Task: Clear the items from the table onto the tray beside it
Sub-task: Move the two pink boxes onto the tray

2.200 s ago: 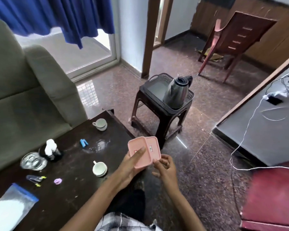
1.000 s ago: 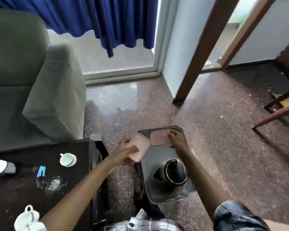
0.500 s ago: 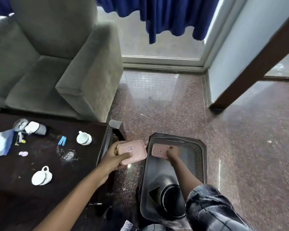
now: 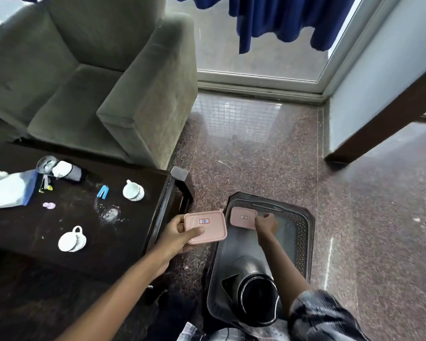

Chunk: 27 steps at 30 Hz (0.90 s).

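On the tray [image 4: 303, 232] beside the table [image 4: 133, 244], in its far left corner, the smaller pink box [image 4: 242, 217] has been set down flat, label up. It was brought there within the last 2 seconds; before that, both pink boxes were held together in front of the body. The right hand [image 4: 266, 223] is seen from the back at that box's right edge. Whether the box is pinched or only touched cannot be told from this angle.

The larger pink box [image 4: 205, 226] is grasped by the left hand [image 4: 180, 236], with the thumb laid on its lid and the fingers wrapped round its side. It is held in the air just beside the tray's left rim, between table and tray. The kettle [image 4: 255, 299] is stood at the tray's near end, so bare tray floor is left between it and the smaller box.

1 box is thus judged delivered and 1 about to be. Left on the table are a far white cup [image 4: 133, 190], a near white cup [image 4: 71, 239], a blue clip [image 4: 103, 192], a plastic bag [image 4: 10, 188] and a glass [image 4: 46, 163]. Most of the clearing is therefore judged still to be done.
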Available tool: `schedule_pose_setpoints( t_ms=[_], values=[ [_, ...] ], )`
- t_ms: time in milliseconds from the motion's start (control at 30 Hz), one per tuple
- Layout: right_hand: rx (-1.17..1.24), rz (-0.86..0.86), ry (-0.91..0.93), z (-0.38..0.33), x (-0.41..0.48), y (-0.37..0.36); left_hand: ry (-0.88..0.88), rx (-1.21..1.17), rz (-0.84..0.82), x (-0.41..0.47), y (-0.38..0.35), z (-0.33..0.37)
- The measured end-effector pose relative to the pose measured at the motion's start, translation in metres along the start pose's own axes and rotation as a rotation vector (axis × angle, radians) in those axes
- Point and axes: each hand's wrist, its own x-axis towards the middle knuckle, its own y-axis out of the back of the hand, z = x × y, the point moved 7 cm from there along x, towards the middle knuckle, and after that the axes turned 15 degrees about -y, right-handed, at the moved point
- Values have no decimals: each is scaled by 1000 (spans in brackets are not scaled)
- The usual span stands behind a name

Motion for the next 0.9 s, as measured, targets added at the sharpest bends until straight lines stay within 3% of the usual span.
schedule_pose_setpoints(
  t_ms=[33, 167, 233, 500, 800, 900],
  values=[
    [38, -54, 25, -4, -15, 5, 0, 5, 0, 2, -3, 0],
    [97, -642, 81, -11, -101, 8, 10, 33, -31, 11, -22, -3],
    [64, -771, 119, -8, -125, 15, 24, 91, -58, 14, -34, -9],
    [76, -584, -15, 11, -93, 26, 81, 123, -93, 13, -64, -18],
    [-235, -292, -95, 45, -14, 7, 133, 111, -124, 6, -48, -20],
    [-224, -249, -121, 53, 4, 2, 131, 108, -139, 2, -46, -23]
  ],
)
